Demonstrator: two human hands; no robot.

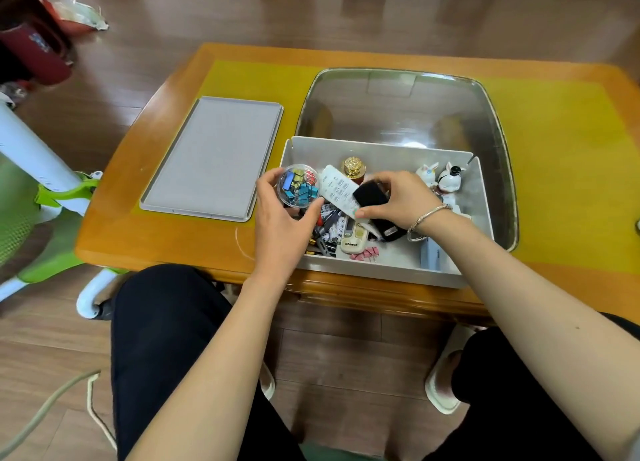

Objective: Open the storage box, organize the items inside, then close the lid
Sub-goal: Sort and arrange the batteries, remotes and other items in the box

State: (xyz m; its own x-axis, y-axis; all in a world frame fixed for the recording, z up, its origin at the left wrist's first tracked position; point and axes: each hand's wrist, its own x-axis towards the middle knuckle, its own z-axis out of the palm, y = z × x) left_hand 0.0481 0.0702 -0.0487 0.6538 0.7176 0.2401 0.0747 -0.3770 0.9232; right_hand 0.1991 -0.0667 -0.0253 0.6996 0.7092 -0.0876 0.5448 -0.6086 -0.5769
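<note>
The white storage box [381, 149] stands open on the wooden table, its grey lid [211, 155] lying flat to the left. My left hand [282, 225] grips a clear round tub of coloured binder clips [298, 185] over the box's left end. My right hand [398, 197] holds a white remote control [337, 187] together with a small black item [370, 194] above the middle. Below lie a second remote marked Shince [353, 237], pens and batteries [325, 228], pink clips [365, 254] and a black pouch [389, 232]. Two small figurines [440, 180] and a gold-capped bottle [354, 168] stand at the back.
A large metal tray [398, 104] sits under and behind the box on a yellow mat [561, 149]. A green and white chair [41, 197] stands left of the table. My knees are at the table's near edge, and a cord [52, 405] lies on the floor.
</note>
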